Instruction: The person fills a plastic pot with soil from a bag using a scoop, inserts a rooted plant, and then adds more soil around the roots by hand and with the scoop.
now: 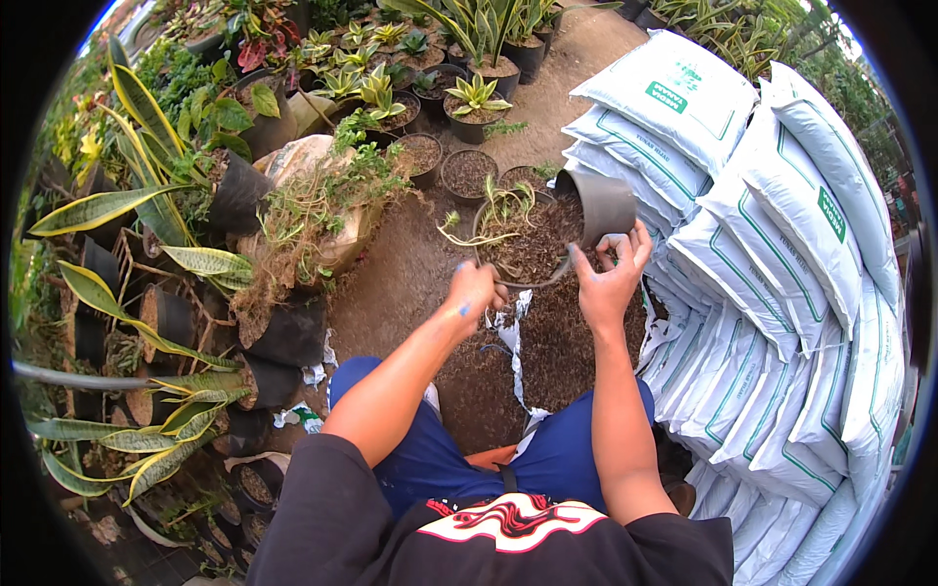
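Note:
A round pot of dark, loose soil (535, 246) stands in front of me, with a pale green, drooping plant (506, 213) leaning over its left side. My left hand (476, 290) is closed on the near left rim of this pot. A smaller black pot (608, 207) lies tipped on its side above the right edge, its mouth facing left over the soil. My right hand (613, 272) grips the black pot from below, thumb and bent fingers against it. The inside of the black pot is mostly hidden.
White sacks (674, 98) are stacked high on the right. Potted snake plants (147, 210) crowd the left, beside a pale sack (322, 166) topped with uprooted plants (303, 220). Soil-filled pots (469, 174) stand beyond the work. Loose soil and torn white plastic (513, 337) lie between my legs.

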### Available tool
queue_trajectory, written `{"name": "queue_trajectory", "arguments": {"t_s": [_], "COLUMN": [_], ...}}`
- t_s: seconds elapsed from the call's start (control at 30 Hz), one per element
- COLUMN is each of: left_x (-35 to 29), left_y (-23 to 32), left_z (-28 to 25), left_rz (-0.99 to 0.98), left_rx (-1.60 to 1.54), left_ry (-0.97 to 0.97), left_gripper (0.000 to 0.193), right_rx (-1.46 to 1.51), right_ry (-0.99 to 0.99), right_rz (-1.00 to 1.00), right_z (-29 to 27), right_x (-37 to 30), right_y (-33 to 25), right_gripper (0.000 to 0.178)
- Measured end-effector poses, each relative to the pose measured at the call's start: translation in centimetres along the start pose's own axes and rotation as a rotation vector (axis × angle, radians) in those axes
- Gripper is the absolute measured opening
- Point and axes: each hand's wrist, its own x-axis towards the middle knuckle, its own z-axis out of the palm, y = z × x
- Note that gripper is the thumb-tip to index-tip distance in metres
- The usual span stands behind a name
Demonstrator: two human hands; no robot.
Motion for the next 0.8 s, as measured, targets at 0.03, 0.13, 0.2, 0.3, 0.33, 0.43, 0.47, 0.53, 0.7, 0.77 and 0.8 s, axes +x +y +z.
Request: {"name": "queue_trajectory", "arguments": {"t_s": [0.03,0.13,0.2,0.3,0.33,0.43,0.47,0.53,0.7,0.77,0.8], "left_x": [-0.5,0.6,0.9,-1.6,-0.8,0.3,-0.4,-2.2,-0.2,-0.5,0.5], "left_y": [-0.2,0.8,-0.2,-0.3,-0.5,0.0,-0.3,-0.1,-1.4,-1.0,-0.6], "left_z": [0.6,-0.3,0.1,1.5,1.0,0.0,0.5,1.6,1.0,1.2,0.4], "left_rz": [-0.013,-0.013,-0.015,-0.011,-0.008,-0.072,-0.076,-0.074,-0.080,-0.035,-0.038], "left_rx": [-0.020,-0.079,-0.067,0.002,-0.004,0.015,0.026,0.046,0.038,0.039,-0.005], "left_ry": [-0.010,0.009,0.061,0.036,0.013,-0.016,-0.022,-0.033,-0.015,-0.025,-0.043], "left_gripper": [0.014,0.011,0.011,0.013,0.014,0.019,0.018,0.017,0.015,0.013,0.011], "right_rx": [-0.021,-0.074,-0.080,-0.036,-0.009,0.043,0.055,0.033,-0.102,-0.087,-0.068], "right_ry": [-0.020,-0.027,-0.043,-0.070,-0.056,-0.086,-0.107,-0.086,-0.127,-0.110,-0.095], "right_rz": [-0.031,-0.052,-0.063,-0.071,-0.048,-0.040,-0.048,-0.049,-0.163,-0.161,-0.151], "right_z": [-0.1,0.0,0.1,0.0,0.1,0.2,0.3,0.3,0.3,0.4,0.4], "right_x": [-0.1,-0.2,-0.2,-0.2,-0.1,-0.1,-0.2,-0.3,-0.9,-0.6,-0.6], "right_y": [0.2,0.2,-0.2,-0.5,-0.3,0.1,0.2,-0.3,0.0,-0.2,-0.4], "right_gripper": [0.035,0.035,0.035,0.035,0.034,0.034,0.034,0.033,0.034,0.034,0.034]}}
